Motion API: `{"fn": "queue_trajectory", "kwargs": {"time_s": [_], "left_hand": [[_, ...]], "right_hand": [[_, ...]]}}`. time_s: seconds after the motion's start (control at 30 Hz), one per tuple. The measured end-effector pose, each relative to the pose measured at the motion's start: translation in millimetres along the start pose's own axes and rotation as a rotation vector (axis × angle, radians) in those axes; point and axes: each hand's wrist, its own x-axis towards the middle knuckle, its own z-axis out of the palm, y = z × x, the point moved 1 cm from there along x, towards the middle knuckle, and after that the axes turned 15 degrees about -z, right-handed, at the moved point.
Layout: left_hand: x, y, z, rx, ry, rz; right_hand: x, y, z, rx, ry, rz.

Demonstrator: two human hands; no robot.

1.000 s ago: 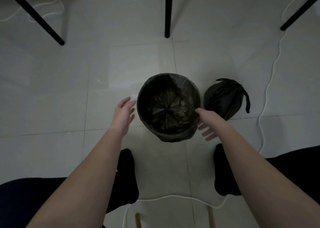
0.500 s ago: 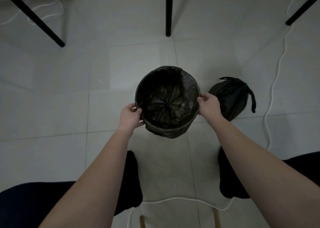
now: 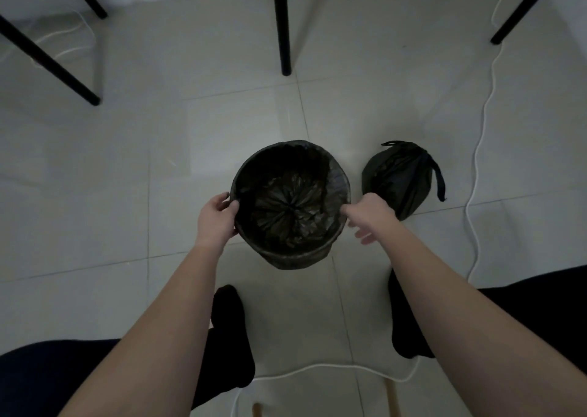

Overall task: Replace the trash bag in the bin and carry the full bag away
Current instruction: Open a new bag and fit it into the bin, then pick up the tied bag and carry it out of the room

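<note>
A round dark bin (image 3: 295,258) stands on the tiled floor between my feet and the table legs. A fresh black liner bag (image 3: 286,207) lines its inside and folds over the rim. My left hand (image 3: 217,218) grips the left rim, thumb over the liner's edge. My right hand (image 3: 368,215) pinches the liner at the right rim, its other fingers spread loosely below. The full black bag (image 3: 398,178), tied at the top with a loose handle trailing right, sits on the floor just right of the bin.
Black table legs stand at the far left (image 3: 47,64), centre (image 3: 282,26) and right (image 3: 521,10). A white cable (image 3: 476,162) runs down the right side and curls behind my feet (image 3: 232,334). Wooden chair legs (image 3: 392,397) show at the bottom edge.
Both hands came in from beside the bin to its rim. The right hand has since shifted from a full hold to a pinch on the liner's edge. The bin sits slightly farther right.
</note>
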Motion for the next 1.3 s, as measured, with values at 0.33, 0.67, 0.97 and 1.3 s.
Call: {"fn": "queue_trajectory", "kwargs": {"time_s": [0.33, 0.67, 0.97, 1.3], "left_hand": [[-14.3, -0.8, 0.4, -0.111, -0.149, -0.060], [-2.0, 7.2, 8.8, 0.020, -0.021, 0.004], [-29.0, 65.6, 104.5, 0.391, 0.210, 0.618], [-9.0, 129.0, 274.3, 0.768, -0.196, 0.737]], "right_hand": [[56.2, -0.9, -0.8, 0.373, 0.158, -0.175], [58.8, 21.8, -0.3, 0.275, 0.155, -0.217], [57.8, 53.2, -81.3, 0.026, 0.515, -0.234], [134.9, 94.8, -148.6, -0.091, 0.554, -0.214]]}}
